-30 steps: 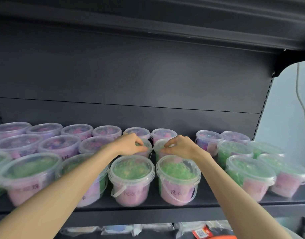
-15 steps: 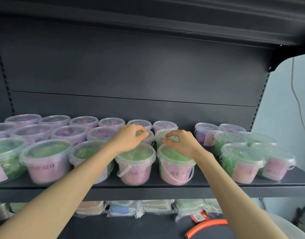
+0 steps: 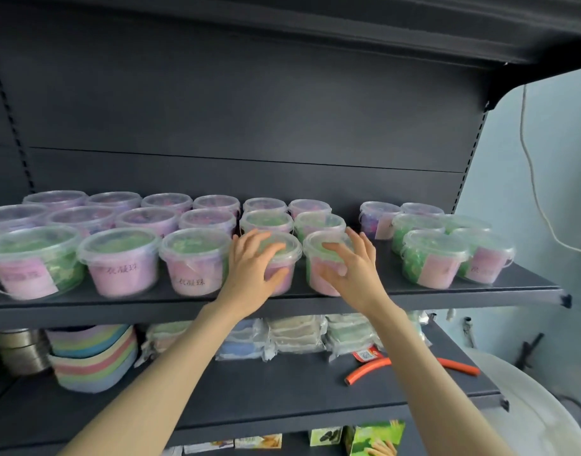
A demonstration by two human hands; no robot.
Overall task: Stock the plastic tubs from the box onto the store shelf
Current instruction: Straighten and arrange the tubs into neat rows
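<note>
The person is standing close to a dark grey metal store shelf [image 3: 447,292] and reaching up with both bare arms. Clear round plastic tubs with clear lids and pink labels [image 3: 121,258] are sitting on it in three rows, the front ones showing green contents and the back ones purple. The left hand [image 3: 249,274] is lying against one front-row tub [image 3: 290,251], its fingers spreading over the lid and its thumb touching the tub's wall; the grip is wide, not closing round anything. The right hand [image 3: 354,274] is resting just beside it on the neighbouring front-row tub [image 3: 313,258], thumb across the lid, the other fingers fanning out straight, so that grip is wide as well. Both tubs are standing upright near the shelf's front edge, side by side. A separate cluster of the same tubs [image 3: 430,258] is sitting further right. On the shelf below, a stack of pastel plastic bowls [image 3: 91,357], some wrapped packets [image 3: 295,334] and an orange hose [image 3: 368,370] are lying.
</note>
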